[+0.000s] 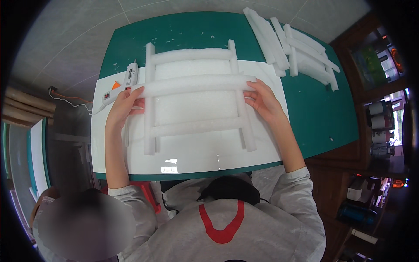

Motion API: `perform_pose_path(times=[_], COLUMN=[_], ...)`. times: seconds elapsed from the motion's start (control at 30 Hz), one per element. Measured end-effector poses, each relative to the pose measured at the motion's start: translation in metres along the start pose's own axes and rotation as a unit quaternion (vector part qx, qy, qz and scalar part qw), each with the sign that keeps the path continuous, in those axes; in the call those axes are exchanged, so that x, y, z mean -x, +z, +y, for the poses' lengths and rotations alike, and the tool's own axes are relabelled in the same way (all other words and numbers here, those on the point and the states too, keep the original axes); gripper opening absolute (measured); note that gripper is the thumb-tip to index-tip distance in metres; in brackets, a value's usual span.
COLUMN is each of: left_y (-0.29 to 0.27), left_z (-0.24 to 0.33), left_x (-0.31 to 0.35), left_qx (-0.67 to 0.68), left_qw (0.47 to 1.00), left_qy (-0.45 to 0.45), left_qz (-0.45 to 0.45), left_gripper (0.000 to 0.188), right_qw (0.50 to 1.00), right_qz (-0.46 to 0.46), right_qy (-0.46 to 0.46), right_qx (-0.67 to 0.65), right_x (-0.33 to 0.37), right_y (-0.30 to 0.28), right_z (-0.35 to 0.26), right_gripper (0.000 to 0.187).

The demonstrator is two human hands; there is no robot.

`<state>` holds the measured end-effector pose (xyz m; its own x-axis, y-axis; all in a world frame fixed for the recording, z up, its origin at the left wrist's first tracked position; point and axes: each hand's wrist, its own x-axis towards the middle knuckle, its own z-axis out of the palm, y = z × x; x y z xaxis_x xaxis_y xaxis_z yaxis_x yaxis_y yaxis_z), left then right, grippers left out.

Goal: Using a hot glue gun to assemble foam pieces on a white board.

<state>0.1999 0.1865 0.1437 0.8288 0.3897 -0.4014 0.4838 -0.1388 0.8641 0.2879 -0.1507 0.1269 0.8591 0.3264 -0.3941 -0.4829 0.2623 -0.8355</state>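
A white foam strip point(196, 84) spans crosswise over a white foam frame point(149, 122), which lies on the table. The frame has two long side bars, crossbars near its top and bottom, and a paler panel or sheet between them. My left hand point(125, 105) is closed on the strip's left end, thumb on top. At the other end my right hand point(263, 101) grips the strip with thumb and fingers, just outside the right side bar. Whether the strip touches the side bars I cannot tell. Beside my left hand lies a white glue gun point(130, 75) with an orange part.
The green table point(323, 118) carries a white sheet point(266, 153) under the frame. Several loose foam pieces point(301, 50) are heaped at the far right, and small foam scraps dot the far side. A cord point(72, 104) runs off the left edge. Dark shelving point(349, 153) stands to the right.
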Motion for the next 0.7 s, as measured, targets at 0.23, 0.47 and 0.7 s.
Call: perform_pose_path(times=[0.23,0.47,0.7], left_y=[0.0015,0.0001,0.0002], left_z=[-0.0008,-0.0019,-0.0035], left_x=[-0.002,-0.003,-0.0044], left_qx=[0.0,0.001,-0.001], left_qw=[1.0,1.0,1.0], left_qy=[-0.01,-0.007,-0.006], left_qz=[0.007,-0.003,-0.005], left_gripper=[0.052,0.052,0.049], right_qw=[1.0,1.0,1.0], right_qz=[0.006,0.0,0.011], right_qy=[-0.003,-0.002,-0.007], right_qx=[-0.001,0.004,0.018], right_x=[-0.0022,-0.0019,-0.0019], right_y=[-0.004,-0.0032,-0.0017], right_z=[0.0022,0.0015,0.0017], right_gripper=[0.044,0.044,0.05])
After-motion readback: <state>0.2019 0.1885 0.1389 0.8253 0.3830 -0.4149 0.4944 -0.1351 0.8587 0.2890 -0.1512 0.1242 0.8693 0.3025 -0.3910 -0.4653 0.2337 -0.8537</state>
